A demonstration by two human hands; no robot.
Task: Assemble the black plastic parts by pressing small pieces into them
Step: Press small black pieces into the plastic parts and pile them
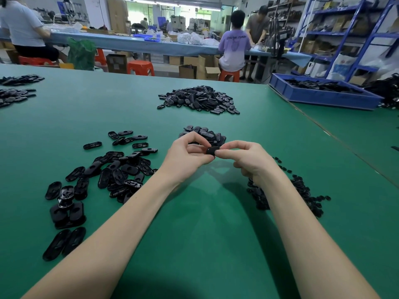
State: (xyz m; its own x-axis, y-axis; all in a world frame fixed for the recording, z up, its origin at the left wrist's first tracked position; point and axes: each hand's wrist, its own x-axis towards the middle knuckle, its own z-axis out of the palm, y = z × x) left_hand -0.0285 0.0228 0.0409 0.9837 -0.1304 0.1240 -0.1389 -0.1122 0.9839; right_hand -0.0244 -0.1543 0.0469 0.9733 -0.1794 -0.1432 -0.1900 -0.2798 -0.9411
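Above the green table (pixel 205 223) I hold one black oval plastic part (pixel 212 150) between both hands. My left hand (pixel 186 157) grips its left end with curled fingers and thumb. My right hand (pixel 246 158) pinches its right end between thumb and forefinger; most of the part is hidden by my fingers. A loose spread of black oval parts (pixel 112 171) lies to the left. A pile of small black pieces (pixel 302 190) lies to the right, partly behind my right forearm. A small heap of black parts (pixel 205 132) sits just beyond my hands.
A bigger heap of black parts (pixel 200 100) lies farther back in the middle, more parts (pixel 15 89) at the far left edge. A blue bin (pixel 323 96) with black parts stands at the back right. People work at a long bench (pixel 129 43) behind.
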